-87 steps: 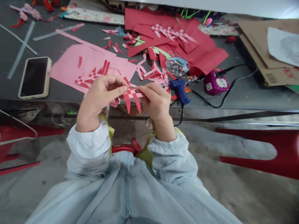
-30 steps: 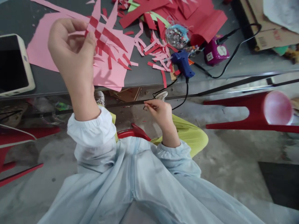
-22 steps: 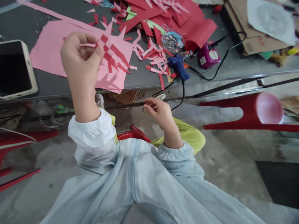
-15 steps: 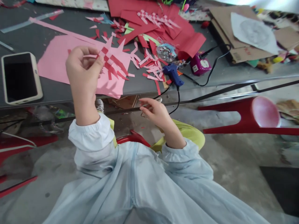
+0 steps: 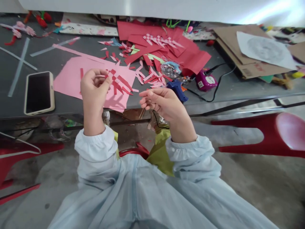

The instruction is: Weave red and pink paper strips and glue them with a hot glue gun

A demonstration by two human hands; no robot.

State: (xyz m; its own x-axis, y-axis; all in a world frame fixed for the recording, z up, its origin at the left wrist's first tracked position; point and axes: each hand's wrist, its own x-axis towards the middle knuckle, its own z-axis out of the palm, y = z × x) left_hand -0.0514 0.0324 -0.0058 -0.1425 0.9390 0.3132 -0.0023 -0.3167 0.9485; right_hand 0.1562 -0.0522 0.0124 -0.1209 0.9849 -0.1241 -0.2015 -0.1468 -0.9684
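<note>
My left hand (image 5: 95, 86) pinches a woven red and pink paper piece (image 5: 116, 79) by its left edge, with its pointed strips fanning out to the right. Beneath it lies a pink paper sheet (image 5: 69, 76) on the grey table. My right hand (image 5: 162, 101) hovers at the table's front edge, fingers loosely apart and nothing visible in them. Just behind that hand rests a blue glue gun (image 5: 177, 90), partly covered by it. Cut red and pink paper scraps (image 5: 152, 76) are heaped between the sheet and the glue gun.
A phone (image 5: 39, 92) lies at the left. Red paper sheets (image 5: 193, 57) pile up at the back, with woven pieces (image 5: 162, 41) on top. A purple box (image 5: 206, 80) with a black cable and a cardboard stack (image 5: 233, 47) stand right. A red stool (image 5: 269, 133) is below.
My right hand has risen from below the table edge toward the glue gun. My left hand keeps its pinch on the woven paper. The view has tilted up, showing more of the table's back.
</note>
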